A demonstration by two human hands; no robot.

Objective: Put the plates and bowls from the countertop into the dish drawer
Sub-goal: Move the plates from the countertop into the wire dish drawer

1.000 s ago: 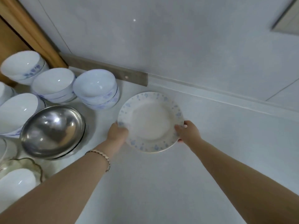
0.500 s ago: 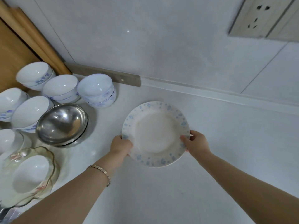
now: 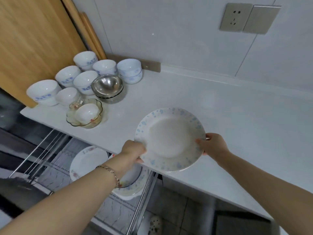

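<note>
- The plate [image 3: 169, 139], white with pale blue flecks round the rim, is held between both hands above the near strip of the countertop [image 3: 228, 106].
- The left hand [image 3: 133, 150] grips the rim on its side. Only its back shows; the fingers curl under the plate and are hidden, bar one fingertip peeking out below the rim.
- The right hand [image 3: 213, 145] pinches the opposite rim, thumb on top. The fingers [image 3: 205, 153] beneath are mostly covered by the plate.
- A bracelet [image 3: 110, 172] sits on the left wrist.
- Below the left fingers the dish drawer [image 3: 42, 160] stands open. Its wire rack is blurred, and its near end is cut off by the left forearm.
- In it, a floral plate [image 3: 88, 160] lies left of the wrist. A glass dish [image 3: 131, 177] and a plate beneath it are half hidden by the wrist.
- Well beyond the left fingers, a cluster of blue-patterned white bowls [image 3: 84, 82] stands beside stacked steel bowls [image 3: 107, 85].
- Nearer, a scalloped glass bowl [image 3: 74, 121] holds a white bowl [image 3: 88, 112].
- Under the countertop's edge a spotted slipper [image 3: 155, 223] is dim and partly cut off.
</note>
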